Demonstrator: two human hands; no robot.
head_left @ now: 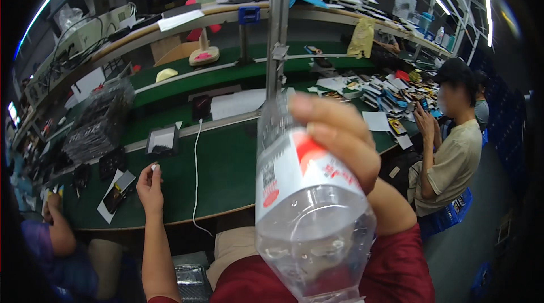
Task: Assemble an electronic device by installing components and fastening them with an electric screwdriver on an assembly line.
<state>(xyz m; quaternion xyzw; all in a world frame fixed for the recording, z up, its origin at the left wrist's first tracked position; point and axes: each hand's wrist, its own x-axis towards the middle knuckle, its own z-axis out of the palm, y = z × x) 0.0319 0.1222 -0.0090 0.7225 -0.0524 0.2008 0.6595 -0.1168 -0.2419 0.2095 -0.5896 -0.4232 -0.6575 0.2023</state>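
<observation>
A clear plastic bottle (309, 212) with a red and white label fills the lower centre of the frame, raised close to the camera and tipped so that its base points toward the lower edge. The right hand (340, 139) is wrapped around its upper part, fingers (323, 113) curled over the label; the neck and mouth of the bottle are hidden behind the hand and body of the bottle. The left hand (150, 184), at centre left, is lifted above the green bench (226, 167) and pinches a small white cap (153, 167) between thumb and forefinger.

One white cable (196, 173) runs down the bench and over its front edge. Left of it lie one small framed dark panel (162, 140), and one dark flat device on a white sheet (117, 194). A stack of dark trays (99, 122) stands at the left. One metal post (276, 25) rises at upper centre, partly blocked below by the bottle.

Two other people show: one in a beige shirt and dark cap (447, 150) at the right, and an arm in a purple sleeve (51, 235) at lower left, cut off by the frame. Piles of small boxes and papers (391, 90) at upper right are too small to count. The dark rim of the lens hides the corners.
</observation>
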